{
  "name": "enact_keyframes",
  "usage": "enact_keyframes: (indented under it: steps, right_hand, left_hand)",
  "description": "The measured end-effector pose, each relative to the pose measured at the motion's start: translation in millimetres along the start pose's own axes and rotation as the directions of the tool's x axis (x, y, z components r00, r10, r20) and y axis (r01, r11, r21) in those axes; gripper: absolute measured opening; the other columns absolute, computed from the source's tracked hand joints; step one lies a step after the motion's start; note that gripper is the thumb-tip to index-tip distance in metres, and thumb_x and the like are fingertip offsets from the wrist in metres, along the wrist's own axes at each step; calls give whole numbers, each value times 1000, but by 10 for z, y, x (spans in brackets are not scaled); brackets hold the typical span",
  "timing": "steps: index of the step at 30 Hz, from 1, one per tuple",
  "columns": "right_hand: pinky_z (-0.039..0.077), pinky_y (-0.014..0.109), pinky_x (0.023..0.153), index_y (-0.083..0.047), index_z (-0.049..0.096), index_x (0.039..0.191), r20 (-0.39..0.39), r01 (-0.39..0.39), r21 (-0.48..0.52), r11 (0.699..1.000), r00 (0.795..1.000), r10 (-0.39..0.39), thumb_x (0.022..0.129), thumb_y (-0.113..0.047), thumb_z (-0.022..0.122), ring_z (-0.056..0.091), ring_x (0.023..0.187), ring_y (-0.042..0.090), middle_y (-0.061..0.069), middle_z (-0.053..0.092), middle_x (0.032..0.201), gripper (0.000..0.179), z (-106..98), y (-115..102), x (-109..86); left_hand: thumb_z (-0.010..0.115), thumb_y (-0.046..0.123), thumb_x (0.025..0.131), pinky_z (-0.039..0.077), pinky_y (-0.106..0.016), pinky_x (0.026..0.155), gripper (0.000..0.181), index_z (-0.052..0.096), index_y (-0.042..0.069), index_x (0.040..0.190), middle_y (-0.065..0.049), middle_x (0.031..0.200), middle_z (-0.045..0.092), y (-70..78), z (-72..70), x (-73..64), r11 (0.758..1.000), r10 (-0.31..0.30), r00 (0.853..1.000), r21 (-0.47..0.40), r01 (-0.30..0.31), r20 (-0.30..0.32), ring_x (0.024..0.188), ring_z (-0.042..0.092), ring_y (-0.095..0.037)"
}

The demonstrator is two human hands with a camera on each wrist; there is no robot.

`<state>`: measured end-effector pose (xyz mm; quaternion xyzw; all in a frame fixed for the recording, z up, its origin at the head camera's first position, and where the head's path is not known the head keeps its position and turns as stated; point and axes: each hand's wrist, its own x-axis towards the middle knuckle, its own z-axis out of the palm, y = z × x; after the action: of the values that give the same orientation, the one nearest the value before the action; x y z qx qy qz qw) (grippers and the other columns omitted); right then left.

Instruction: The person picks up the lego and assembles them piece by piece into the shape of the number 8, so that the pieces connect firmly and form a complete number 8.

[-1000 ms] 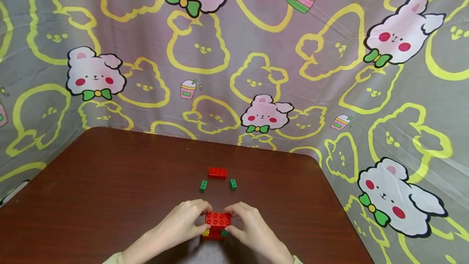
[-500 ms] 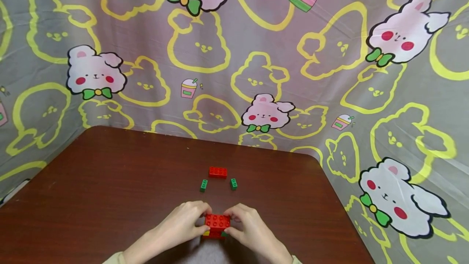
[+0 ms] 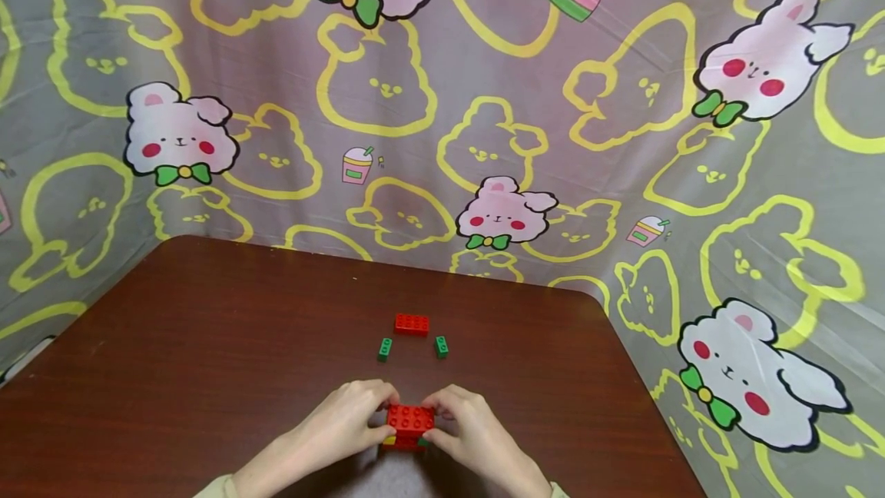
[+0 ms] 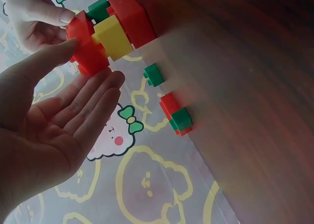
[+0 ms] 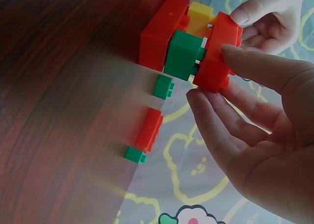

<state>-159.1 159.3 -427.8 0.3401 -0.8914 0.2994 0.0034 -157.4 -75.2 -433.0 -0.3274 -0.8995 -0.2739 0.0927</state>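
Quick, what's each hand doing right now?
Left hand: holding the left end of the top red brick.
Right hand: holding that brick's right end.

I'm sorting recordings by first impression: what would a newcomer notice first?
Probably the cartoon-print cloth filling the background behind the table. Then the top red brick, low in the head view, held between left hand and right hand above a yellow brick and green brick. Beyond sit two small green bricks and another red brick.

Plain pale-green fabric, well behind the grip: a person's left sleeve (image 3: 218, 488) and matching right sleeve (image 3: 559, 492) show at their edges, with the left hand (image 3: 356, 415) and right hand (image 3: 470, 423) bare at the grip.
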Motion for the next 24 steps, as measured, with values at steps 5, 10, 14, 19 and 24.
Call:
enact_keyframes:
  steps: [5, 10, 14, 19, 24]
  right_hand:
    - [58, 21, 74, -7, 69, 105, 6, -5, -12, 1000, 1000, 5, 83, -11, 80, 70, 86, 15, 3, 70, 99, 24, -5, -3, 9]
    - [58, 22, 74, -7, 70, 105, 5, 4, -20, 1000, 1000, -4, 83, -11, 80, 70, 86, 15, 3, 70, 98, 24, -9, -4, 12]
    - [59, 24, 75, -8, 70, 104, 4, 9, -23, 1000, 1000, -9, 82, -11, 80, 70, 86, 14, 2, 70, 98, 24, -13, -9, 10]
    - [58, 23, 75, -9, 70, 105, 14, -1, -37, 999, 1000, 2, 82, -13, 80, 69, 86, 13, 1, 70, 98, 25, -21, -13, 12]
    - [58, 22, 74, -9, 70, 104, 19, -3, -57, 998, 1000, 4, 82, -14, 81, 68, 86, 12, 0, 69, 98, 25, -21, -11, 16]
  left_hand:
    - [85, 17, 76, 50, -19, 61, 23, 68, 10, 91, 2, 84, 68, -5, -3, 1, 1000, -11, 1000, -17, 11, 16, 74, 63, -8]
    - [84, 16, 77, 49, -19, 61, 22, 68, 10, 91, 2, 84, 68, -13, 8, 7, 999, -15, 1000, -28, 15, 17, 73, 63, -8]
    - [84, 16, 76, 49, -19, 61, 22, 68, 10, 90, 2, 83, 68, -24, 16, 5, 1000, -9, 1000, -29, 9, 9, 73, 62, -7]
    - [84, 16, 77, 49, -18, 61, 22, 68, 10, 91, 3, 84, 68, -27, 9, 4, 999, -12, 1000, -49, 13, 18, 74, 62, -7]
    - [84, 15, 77, 48, -17, 61, 23, 68, 10, 92, 3, 84, 69, -28, -2, -5, 997, -7, 1000, -78, 9, 24, 74, 63, -8]
